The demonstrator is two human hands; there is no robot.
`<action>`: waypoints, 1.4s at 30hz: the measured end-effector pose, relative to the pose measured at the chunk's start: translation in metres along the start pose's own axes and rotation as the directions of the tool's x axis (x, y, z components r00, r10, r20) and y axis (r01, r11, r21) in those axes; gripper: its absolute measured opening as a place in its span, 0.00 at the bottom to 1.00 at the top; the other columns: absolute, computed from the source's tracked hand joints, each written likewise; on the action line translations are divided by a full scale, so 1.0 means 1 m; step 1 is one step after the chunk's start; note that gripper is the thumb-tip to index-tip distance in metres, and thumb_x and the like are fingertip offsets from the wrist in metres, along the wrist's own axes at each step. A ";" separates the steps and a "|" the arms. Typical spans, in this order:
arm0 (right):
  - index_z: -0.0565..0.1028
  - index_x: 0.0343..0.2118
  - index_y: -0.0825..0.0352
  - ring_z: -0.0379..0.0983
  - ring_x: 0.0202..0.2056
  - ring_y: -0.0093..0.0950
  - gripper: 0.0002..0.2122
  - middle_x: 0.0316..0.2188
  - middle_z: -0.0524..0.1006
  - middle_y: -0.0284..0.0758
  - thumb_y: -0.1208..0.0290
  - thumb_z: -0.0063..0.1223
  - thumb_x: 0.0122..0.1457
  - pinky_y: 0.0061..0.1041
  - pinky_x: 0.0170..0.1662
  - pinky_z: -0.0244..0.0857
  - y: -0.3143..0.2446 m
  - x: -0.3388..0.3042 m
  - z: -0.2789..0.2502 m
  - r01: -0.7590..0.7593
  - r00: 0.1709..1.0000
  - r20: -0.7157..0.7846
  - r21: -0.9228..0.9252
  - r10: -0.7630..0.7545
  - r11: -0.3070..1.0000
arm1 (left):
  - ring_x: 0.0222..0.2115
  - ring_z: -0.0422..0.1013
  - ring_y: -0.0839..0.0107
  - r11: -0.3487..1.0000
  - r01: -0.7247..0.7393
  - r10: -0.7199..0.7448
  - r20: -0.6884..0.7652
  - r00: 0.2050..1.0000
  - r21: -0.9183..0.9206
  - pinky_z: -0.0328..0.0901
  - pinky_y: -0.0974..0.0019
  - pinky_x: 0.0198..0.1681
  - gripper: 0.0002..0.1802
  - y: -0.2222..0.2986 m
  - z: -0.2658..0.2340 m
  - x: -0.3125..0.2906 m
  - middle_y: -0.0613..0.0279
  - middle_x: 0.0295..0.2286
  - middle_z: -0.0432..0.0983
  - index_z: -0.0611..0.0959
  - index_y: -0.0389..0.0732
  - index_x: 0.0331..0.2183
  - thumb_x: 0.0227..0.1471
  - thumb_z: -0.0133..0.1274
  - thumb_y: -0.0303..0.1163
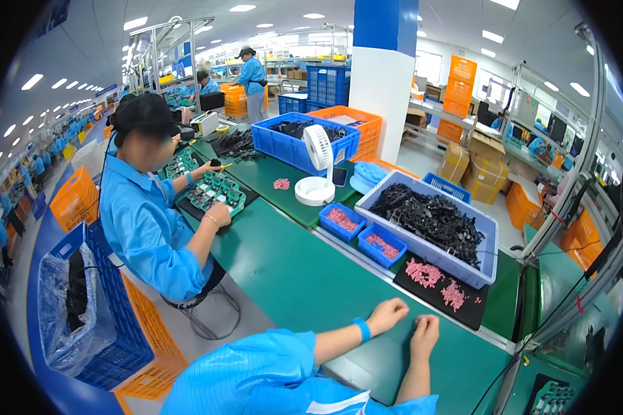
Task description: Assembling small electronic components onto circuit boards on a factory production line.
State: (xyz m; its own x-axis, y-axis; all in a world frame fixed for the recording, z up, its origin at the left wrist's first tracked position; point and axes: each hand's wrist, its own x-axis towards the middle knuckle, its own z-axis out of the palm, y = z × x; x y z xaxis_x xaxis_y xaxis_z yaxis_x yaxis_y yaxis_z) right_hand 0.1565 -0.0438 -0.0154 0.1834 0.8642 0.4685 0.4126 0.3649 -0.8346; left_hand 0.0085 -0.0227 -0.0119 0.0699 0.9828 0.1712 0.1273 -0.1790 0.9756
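Over the green bench [284, 277], my left hand [387, 316] is closed, its fingers curled, with a blue band on the wrist. Just to its right, my right hand [424, 337] is closed too, fingertips pinched together. The hands are a short gap apart, and whatever they may hold is too small or hidden to make out. Beyond them lies a black mat [439, 304] with small pink parts [423, 272] scattered in piles. Past the mat stands a large pale bin [488, 266] heaped with black plastic parts [429, 220].
Two small blue trays [383, 261] of pink parts stand beside the bin, near a white fan [316, 192]. A co-worker [152, 200] at left handles green circuit boards [216, 191]. A blue crate [304, 158] stands farther back. More boards [552, 400] lie at lower right.
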 end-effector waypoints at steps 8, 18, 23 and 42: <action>0.67 0.30 0.71 0.73 0.26 0.24 0.02 0.24 0.75 0.37 0.80 0.43 0.59 0.23 0.33 0.68 -0.018 -0.007 0.002 -0.092 0.984 0.160 0.077 0.079 0.993 | 0.29 0.73 0.56 0.981 -0.113 0.113 0.008 0.994 0.158 0.67 0.59 0.32 0.07 0.013 -0.001 -0.010 0.52 0.28 0.76 0.77 0.37 0.30 0.51 0.51 0.31; 0.67 0.30 0.70 0.69 0.21 0.18 0.03 0.23 0.74 0.33 0.78 0.43 0.61 0.17 0.24 0.62 -0.014 -0.009 0.002 -0.147 0.979 0.150 0.053 0.138 0.988 | 0.31 0.72 0.55 0.976 -0.086 0.074 0.069 0.995 0.199 0.66 0.57 0.33 0.08 0.014 0.002 -0.008 0.56 0.29 0.76 0.76 0.41 0.29 0.52 0.49 0.34; 0.67 0.31 0.69 0.64 0.19 0.16 0.03 0.24 0.74 0.32 0.77 0.43 0.61 0.16 0.22 0.58 -0.017 -0.008 0.002 -0.169 0.982 0.100 0.110 0.158 0.979 | 0.31 0.72 0.56 0.969 -0.115 0.103 0.066 0.993 0.220 0.66 0.58 0.33 0.08 0.012 0.003 -0.007 0.57 0.29 0.75 0.76 0.40 0.29 0.52 0.49 0.35; 0.68 0.32 0.68 0.67 0.24 0.20 0.05 0.25 0.74 0.35 0.73 0.42 0.62 0.16 0.26 0.61 -0.011 -0.011 -0.003 -0.239 0.962 0.186 0.218 0.201 0.946 | 0.35 0.71 0.55 0.945 -0.160 0.134 0.110 0.985 0.287 0.65 0.56 0.38 0.09 0.012 0.005 -0.009 0.55 0.30 0.75 0.78 0.41 0.29 0.52 0.47 0.36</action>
State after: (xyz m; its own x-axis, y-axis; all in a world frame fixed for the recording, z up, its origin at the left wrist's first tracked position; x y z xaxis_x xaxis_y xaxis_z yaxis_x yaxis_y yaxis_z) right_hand 0.1526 -0.0578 -0.0105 0.0935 0.9688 0.2293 0.1519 0.2138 -0.9650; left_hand 0.0140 -0.0343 -0.0024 0.1949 0.9389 0.2837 0.3928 -0.3397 0.8545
